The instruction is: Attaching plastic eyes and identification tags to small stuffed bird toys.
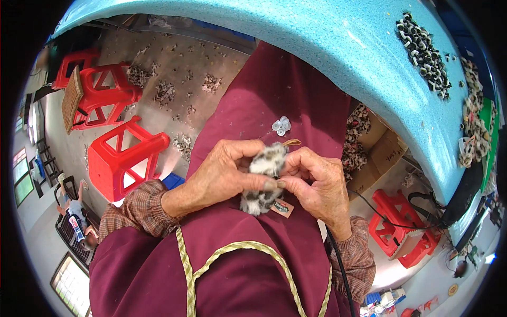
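Note:
A small furry plush toy [268,162], white with grey-brown spots, is held between my hands above my lap. My left hand [219,171] is closed around its left side, with the thumb pressed across its middle. At its right side my right hand [318,179] is pinched, the thumb and finger meeting close to my left thumb. Any small part between those fingertips is hidden. A tan loop [292,142] sticks out at the toy's top, and a small card tag [282,207] hangs at its lower right. Several clear plastic caps [281,126] rest on my maroon apron [227,127].
A blue speckled table [338,47] curves ahead, carrying a pile of black-and-white small parts [423,55] and furry pieces [471,116]. Below its edge stands a cardboard box [377,153] with more furry pieces. Red stools [124,156] are at left and right. A black cable [342,264] runs past my right arm.

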